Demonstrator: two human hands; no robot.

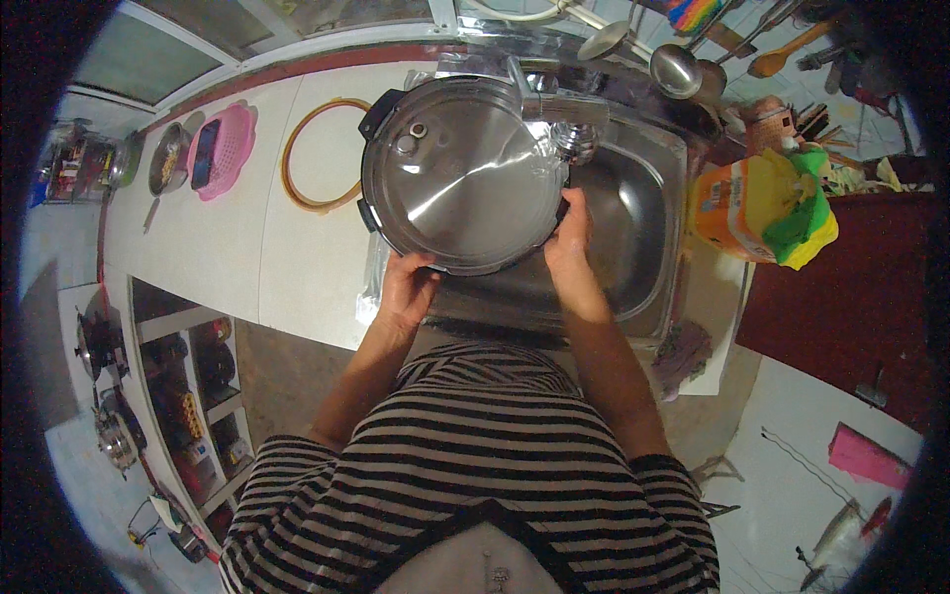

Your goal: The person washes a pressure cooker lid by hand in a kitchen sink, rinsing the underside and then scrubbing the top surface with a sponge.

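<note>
My left hand (408,286) and my right hand (571,230) hold a round steel pressure cooker lid (475,178) by its rim, tilted above the left part of the sink (638,230). The lid's inner face is turned up and looks shiny. Two small valve fittings (412,137) show near its upper left, and black plastic parts (380,115) line its left edge. A faucet (564,110) reaches over the lid's upper right; whether water runs is hard to tell. On the white counter to the left lies a tan sealing ring (286,167), close beside the lid.
Further left on the counter are a pink plastic colander (239,152) with a dark phone-like object (205,154) and a small metal pan (169,160). An orange and yellow bag (735,204) stands right of the sink. Ladles (675,72) hang from a rail behind.
</note>
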